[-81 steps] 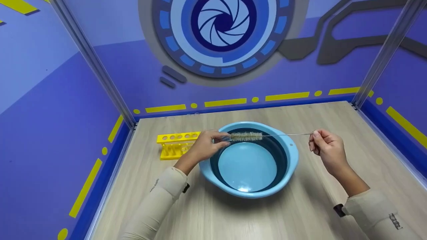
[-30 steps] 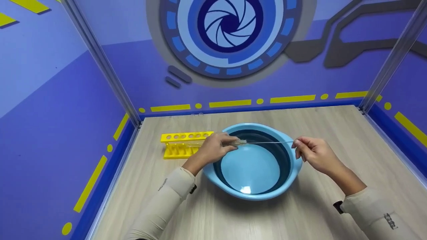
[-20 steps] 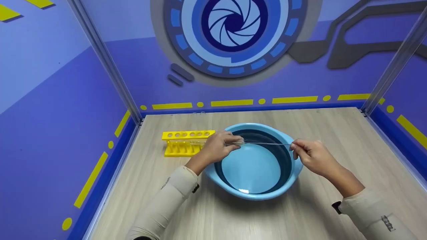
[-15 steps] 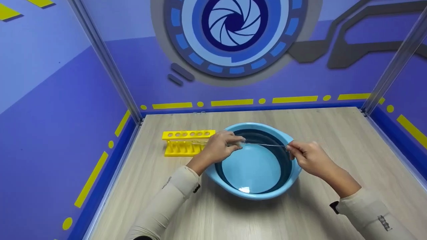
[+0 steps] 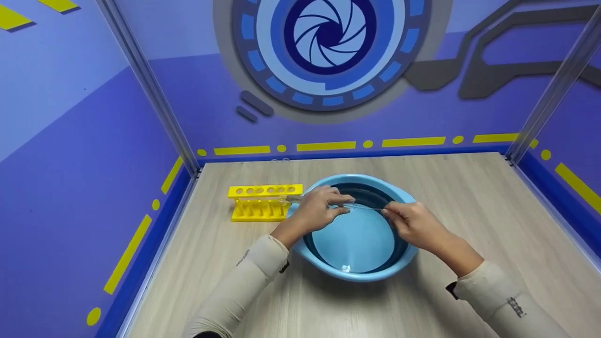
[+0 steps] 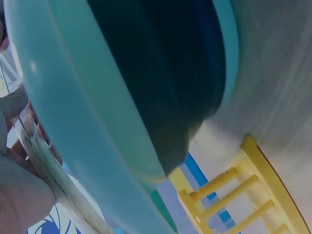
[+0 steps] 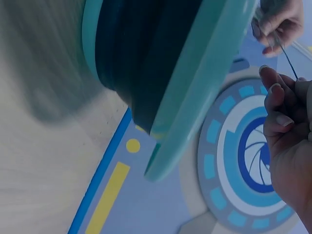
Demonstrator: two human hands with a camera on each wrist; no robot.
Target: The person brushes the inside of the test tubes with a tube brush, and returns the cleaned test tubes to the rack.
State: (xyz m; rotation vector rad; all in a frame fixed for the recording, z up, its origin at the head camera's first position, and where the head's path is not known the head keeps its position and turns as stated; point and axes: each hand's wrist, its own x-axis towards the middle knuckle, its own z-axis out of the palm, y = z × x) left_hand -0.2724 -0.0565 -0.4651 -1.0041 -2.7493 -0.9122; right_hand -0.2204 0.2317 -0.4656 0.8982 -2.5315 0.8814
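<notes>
In the head view my left hand (image 5: 319, 209) holds a clear glass test tube (image 5: 293, 200) sideways above the blue basin (image 5: 357, 277). The tube's mouth faces right. My right hand (image 5: 415, 225) pinches the thin wire handle of a test tube brush (image 5: 371, 208). The bristles are inside the tube, seen through the glass in the left wrist view as a greenish-brown strip (image 6: 63, 190). My left fingers hide the tube's middle. In the right wrist view, the wire (image 7: 288, 61) runs between both hands. Inside the basin, a light glints off the pale blue bottom.
A yellow test tube rack (image 5: 260, 217) stands left of the basin, partly behind the held tube. Small clear rounded shapes (image 5: 280, 161) lie at the table's back edge, too faint to identify. Purple panels (image 5: 178, 103) enclose the wooden tabletop (image 5: 225, 281) at the back and sides.
My right hand has moved left toward my left hand. The brush bristles, outside the tube at first, have slid in, and less wire shows. My left hand has shifted slightly right with the tube.
</notes>
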